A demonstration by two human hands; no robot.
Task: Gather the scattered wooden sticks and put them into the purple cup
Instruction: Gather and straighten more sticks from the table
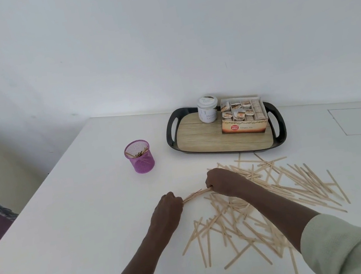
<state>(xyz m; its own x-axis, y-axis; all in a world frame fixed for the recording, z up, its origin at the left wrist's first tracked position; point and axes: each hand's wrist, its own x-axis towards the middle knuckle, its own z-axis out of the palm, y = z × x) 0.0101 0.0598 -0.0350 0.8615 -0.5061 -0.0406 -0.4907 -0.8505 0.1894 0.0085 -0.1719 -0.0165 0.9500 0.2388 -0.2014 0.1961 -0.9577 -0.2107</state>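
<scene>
**Both hands grip one bundle of sticks**

The cup (140, 156), purple mesh, stands upright on the white table (80, 213), left of centre. A few sticks lean inside it.

Nearer the camera, the left hand (168, 207) is curled around one end of a bundle (195, 194) of sticks. The right hand (224, 181) is curled around the other end. The bundle runs between the two fists, just above the table.

The loose sticks (280, 194) lie scattered flat under and to the right of the right forearm.

Behind them, a tray (220, 139) holds a jar (208, 111) and a tea box (243, 118), side by side.
</scene>
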